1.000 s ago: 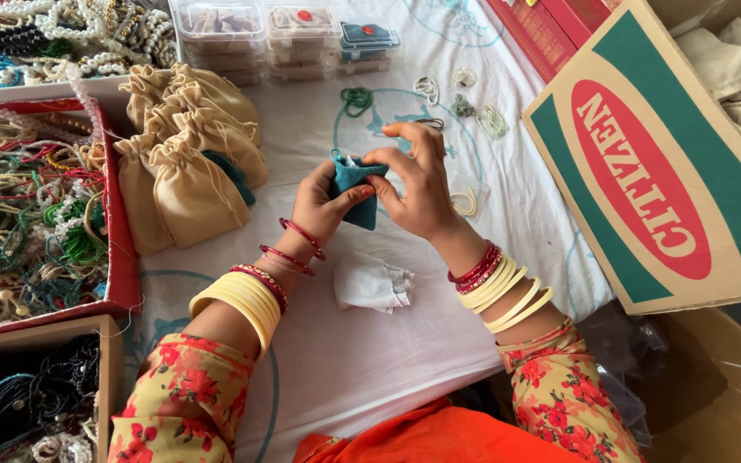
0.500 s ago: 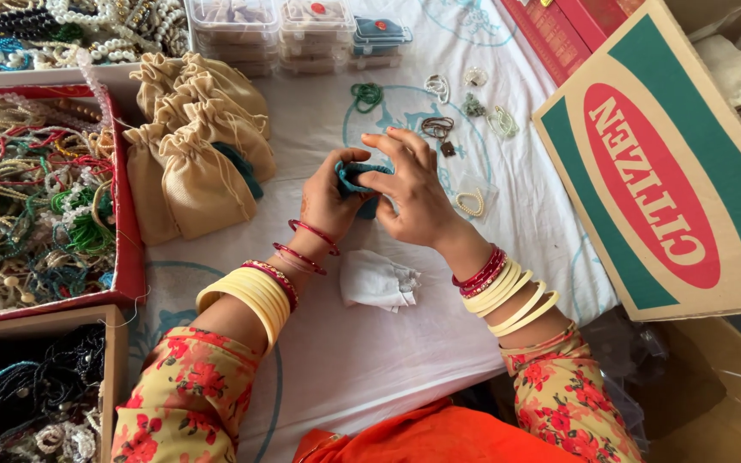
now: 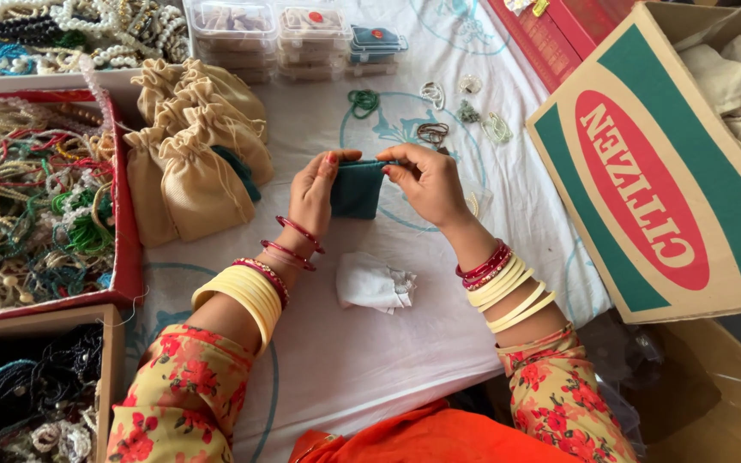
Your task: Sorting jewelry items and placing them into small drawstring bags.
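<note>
A small teal fabric pouch (image 3: 358, 189) is pinched at its top edge by the left hand (image 3: 315, 193) and right hand (image 3: 429, 182) at centre. A green-and-red cardboard box (image 3: 645, 171) lies at 3 o'clock, beige drawstring bags (image 3: 195, 163) at 10 o'clock, clear plastic containers (image 3: 289, 34) at 12 o'clock, all on a white printed cloth (image 3: 370, 351).

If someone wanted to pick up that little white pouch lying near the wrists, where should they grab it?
Probably by the gathered, frilly end of the white pouch, on its right side. It lies flat and crumpled on the white cloth, so a grip coming from above and pinching that bunched neck looks easiest. Both hands hold the teal pouch.
</note>
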